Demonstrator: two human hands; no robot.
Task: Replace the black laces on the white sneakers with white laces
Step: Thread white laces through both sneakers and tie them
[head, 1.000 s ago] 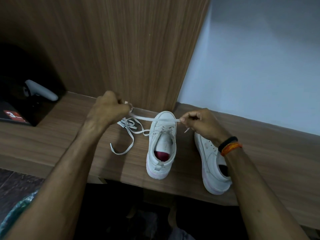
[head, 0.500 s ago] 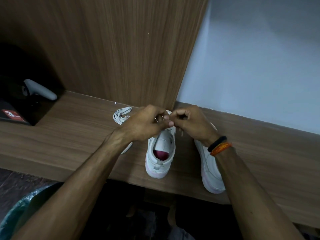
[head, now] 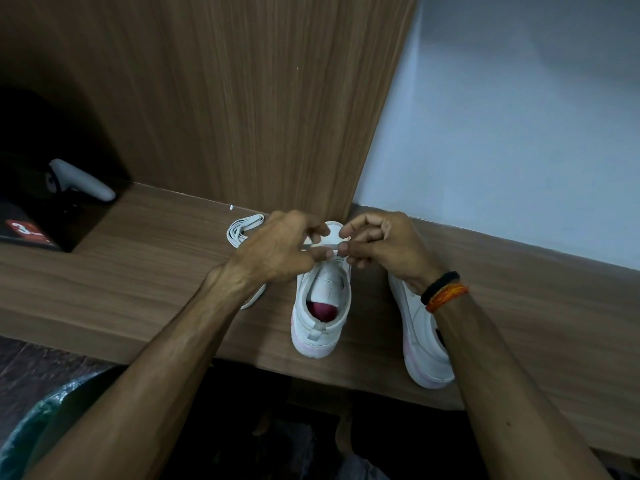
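Note:
Two white sneakers stand on a wooden shelf (head: pixel 145 278), heels toward me. The left sneaker (head: pixel 322 306) has a red insole and points at the wooden panel. My left hand (head: pixel 277 251) and my right hand (head: pixel 377 244) meet over its toe end, each pinching a short stretch of white lace (head: pixel 323 244) between thumb and fingers. The loose lace trails left under my left wrist. The right sneaker (head: pixel 426 344) lies partly under my right forearm. A folded bundle of white lace (head: pixel 242 228) rests on the shelf left of my hands. No black lace shows.
A vertical wooden panel (head: pixel 242 98) rises right behind the shoes, beside a pale wall (head: pixel 519 133). At far left a dark niche holds a grey handle-shaped device (head: pixel 81 181) and a black box with a red label (head: pixel 27 230). The shelf's front edge runs below the heels.
A second ago my hands were apart, pulling the lace taut to both sides. They have come together over the left sneaker's toe end and hold a short stretch of lace between them.

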